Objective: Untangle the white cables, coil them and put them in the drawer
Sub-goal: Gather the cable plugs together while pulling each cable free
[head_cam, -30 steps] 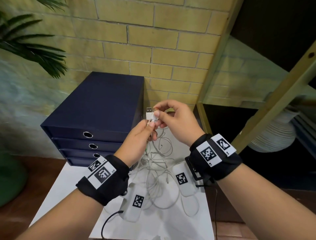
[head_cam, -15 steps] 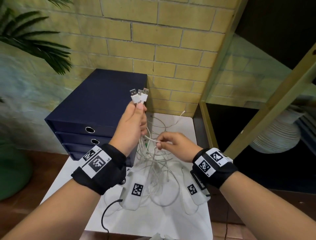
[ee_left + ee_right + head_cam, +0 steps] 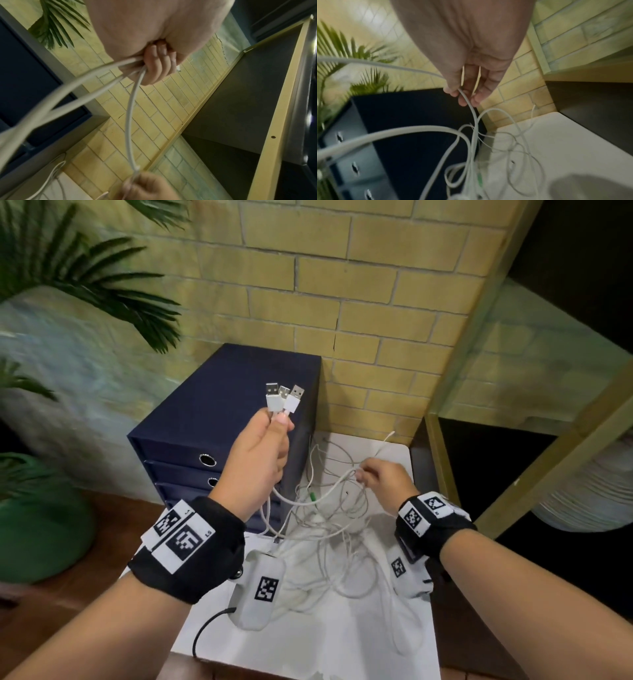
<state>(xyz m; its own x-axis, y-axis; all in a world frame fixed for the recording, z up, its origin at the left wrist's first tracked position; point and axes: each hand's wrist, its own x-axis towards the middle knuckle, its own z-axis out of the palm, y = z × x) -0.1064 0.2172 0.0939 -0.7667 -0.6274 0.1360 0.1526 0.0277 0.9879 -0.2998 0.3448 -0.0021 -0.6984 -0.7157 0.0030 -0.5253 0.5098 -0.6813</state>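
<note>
My left hand (image 3: 270, 433) is raised in front of the dark blue drawer unit (image 3: 219, 419) and grips three white cables just below their USB plugs (image 3: 284, 400), which stick up above the fist. In the left wrist view the fingers (image 3: 157, 63) curl round the cables (image 3: 128, 121). My right hand (image 3: 368, 475), lower and to the right, pinches one white cable (image 3: 469, 102) that runs across to the left hand. The remaining cable lies in a tangle (image 3: 342, 542) on the white table (image 3: 342, 645). The drawers are closed.
A potted plant (image 3: 68, 285) stands at the left with a green pot (image 3: 37, 525). A brick wall runs behind. A wooden shelf frame (image 3: 548, 467) with stacked white plates (image 3: 589, 494) stands at the right. A black wire (image 3: 205, 628) hangs from my left wrist device.
My left hand has lifted the USB plugs up and away. My right hand let go of the plugs, dropped lower to the right and took hold of one cable strand.
</note>
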